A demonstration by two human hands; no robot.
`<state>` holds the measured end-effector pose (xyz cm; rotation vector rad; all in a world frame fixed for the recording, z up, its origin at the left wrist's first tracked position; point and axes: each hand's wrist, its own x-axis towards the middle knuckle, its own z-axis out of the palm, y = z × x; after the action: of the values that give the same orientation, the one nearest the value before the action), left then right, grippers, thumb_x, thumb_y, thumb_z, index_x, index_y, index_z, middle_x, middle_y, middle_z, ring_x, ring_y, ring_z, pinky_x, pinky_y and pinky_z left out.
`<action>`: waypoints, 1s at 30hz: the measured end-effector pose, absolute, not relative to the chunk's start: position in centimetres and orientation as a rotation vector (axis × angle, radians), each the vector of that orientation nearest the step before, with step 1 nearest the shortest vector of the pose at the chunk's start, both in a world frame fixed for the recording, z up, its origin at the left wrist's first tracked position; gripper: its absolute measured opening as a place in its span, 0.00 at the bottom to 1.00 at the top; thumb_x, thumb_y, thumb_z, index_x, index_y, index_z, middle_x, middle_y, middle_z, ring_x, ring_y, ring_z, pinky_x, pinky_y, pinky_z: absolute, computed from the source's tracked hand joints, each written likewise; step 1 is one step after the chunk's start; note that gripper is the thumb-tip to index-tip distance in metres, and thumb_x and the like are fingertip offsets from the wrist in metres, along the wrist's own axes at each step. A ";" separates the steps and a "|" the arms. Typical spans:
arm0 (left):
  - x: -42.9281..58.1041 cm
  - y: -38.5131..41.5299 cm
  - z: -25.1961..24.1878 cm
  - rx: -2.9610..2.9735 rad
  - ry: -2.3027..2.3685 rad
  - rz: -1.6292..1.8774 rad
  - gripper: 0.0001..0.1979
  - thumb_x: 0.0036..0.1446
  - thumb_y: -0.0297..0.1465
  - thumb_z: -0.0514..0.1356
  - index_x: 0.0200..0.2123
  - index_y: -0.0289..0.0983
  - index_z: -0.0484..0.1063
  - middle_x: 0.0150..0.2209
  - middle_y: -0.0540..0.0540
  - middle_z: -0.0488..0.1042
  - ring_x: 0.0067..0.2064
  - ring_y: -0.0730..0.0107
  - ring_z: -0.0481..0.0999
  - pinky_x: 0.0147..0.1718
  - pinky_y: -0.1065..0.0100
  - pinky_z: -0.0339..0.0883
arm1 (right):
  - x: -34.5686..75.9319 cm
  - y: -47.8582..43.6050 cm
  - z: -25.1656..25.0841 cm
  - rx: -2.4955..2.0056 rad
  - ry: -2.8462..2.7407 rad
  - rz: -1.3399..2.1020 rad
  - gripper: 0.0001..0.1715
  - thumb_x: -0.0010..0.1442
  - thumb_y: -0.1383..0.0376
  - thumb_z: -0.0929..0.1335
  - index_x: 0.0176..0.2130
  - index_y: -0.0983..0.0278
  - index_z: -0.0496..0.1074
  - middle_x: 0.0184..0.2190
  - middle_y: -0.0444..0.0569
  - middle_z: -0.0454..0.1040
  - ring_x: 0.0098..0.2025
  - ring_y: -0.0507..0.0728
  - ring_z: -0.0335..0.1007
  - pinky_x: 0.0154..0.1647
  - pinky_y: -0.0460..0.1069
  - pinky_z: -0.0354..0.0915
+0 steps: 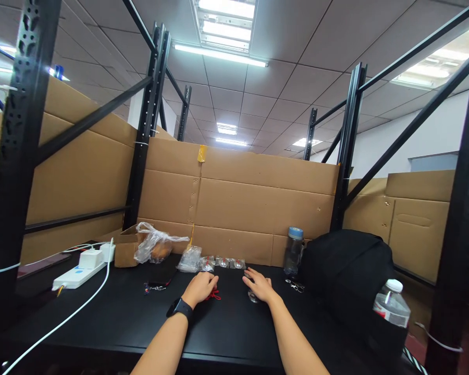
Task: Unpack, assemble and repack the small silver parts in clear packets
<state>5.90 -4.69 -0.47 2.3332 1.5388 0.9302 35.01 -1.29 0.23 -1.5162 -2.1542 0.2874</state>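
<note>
My left hand (200,287), with a dark watch (180,308) on the wrist, is over the black tabletop with its fingers curled in. A thin red cord (214,295) sticks out from under those fingers; what else they may cover is hidden. To the right, my right hand (259,286) reaches forward with its fingers apart and palm down. Beneath it, small round shiny pieces (252,297) show beside the palm. Just beyond both hands lies a row of small clear packets (222,262), with a stack of clear plastic bags (189,259) at its left end.
A clear bottle with a blue lid (293,252) and keys (295,285) stand right of my hands, then a black backpack (346,281) holding a water bottle (393,304). Leftward are a phone (160,276), a tied plastic bag (158,247) and a white power strip (78,273). Cardboard (238,208) walls the back.
</note>
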 end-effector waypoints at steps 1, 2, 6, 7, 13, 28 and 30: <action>6.0 -4.7 -0.4 2.348 1.546 0.933 0.26 0.68 0.40 0.47 0.29 0.37 0.80 0.32 0.43 0.82 0.36 0.63 0.79 0.37 0.69 0.62 | 34.8 -1.1 0.2 -1.552 -2.196 0.304 0.28 0.68 0.44 0.60 0.58 0.49 0.73 0.67 0.50 0.64 0.69 0.68 0.56 0.62 0.68 0.51; 6.1 -4.8 -0.4 2.362 1.555 0.932 0.25 0.68 0.40 0.47 0.29 0.37 0.80 0.32 0.43 0.82 0.36 0.64 0.79 0.38 0.69 0.62 | 34.6 -0.9 0.2 -1.584 -2.225 0.309 0.29 0.68 0.43 0.57 0.57 0.49 0.74 0.67 0.50 0.65 0.68 0.68 0.57 0.62 0.68 0.52; 6.3 -4.9 -0.3 2.400 1.578 0.920 0.24 0.68 0.40 0.48 0.29 0.38 0.79 0.33 0.44 0.81 0.38 0.64 0.78 0.39 0.69 0.61 | 34.4 -0.8 0.2 -1.696 -2.204 0.196 0.32 0.68 0.40 0.54 0.56 0.48 0.74 0.61 0.51 0.70 0.62 0.67 0.63 0.58 0.66 0.56; 6.4 -4.9 -0.3 2.406 1.576 0.922 0.24 0.68 0.40 0.48 0.30 0.38 0.79 0.33 0.44 0.81 0.38 0.64 0.78 0.39 0.69 0.61 | 34.6 -0.8 0.1 -1.720 -2.171 0.153 0.32 0.68 0.41 0.54 0.57 0.48 0.73 0.60 0.52 0.70 0.61 0.67 0.63 0.58 0.66 0.57; 6.6 -4.8 -0.4 2.407 1.560 0.950 0.24 0.68 0.39 0.48 0.29 0.38 0.79 0.34 0.44 0.80 0.38 0.64 0.77 0.41 0.68 0.61 | 36.9 0.1 -0.7 -1.784 -2.103 0.140 0.25 0.71 0.57 0.56 0.52 0.56 0.77 0.61 0.54 0.71 0.62 0.67 0.65 0.56 0.63 0.61; 7.1 -5.6 0.3 2.230 1.282 1.292 0.18 0.70 0.43 0.45 0.42 0.39 0.68 0.31 0.48 0.74 0.35 0.64 0.75 0.39 0.67 0.62 | 40.2 0.8 -2.0 -1.776 -1.682 0.034 0.15 0.53 0.74 0.68 0.37 0.62 0.80 0.37 0.53 0.82 0.41 0.58 0.80 0.41 0.47 0.67; 7.2 -5.8 0.5 2.221 1.272 1.291 0.20 0.71 0.44 0.43 0.40 0.39 0.68 0.31 0.48 0.74 0.36 0.64 0.74 0.40 0.67 0.62 | 40.3 0.3 -1.8 -1.839 -1.658 0.020 0.11 0.53 0.71 0.70 0.36 0.59 0.80 0.37 0.51 0.82 0.42 0.60 0.80 0.40 0.48 0.66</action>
<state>7.24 -5.77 0.45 2.2213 1.2722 1.2905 40.31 0.30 -1.83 -1.8391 -1.6583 0.0195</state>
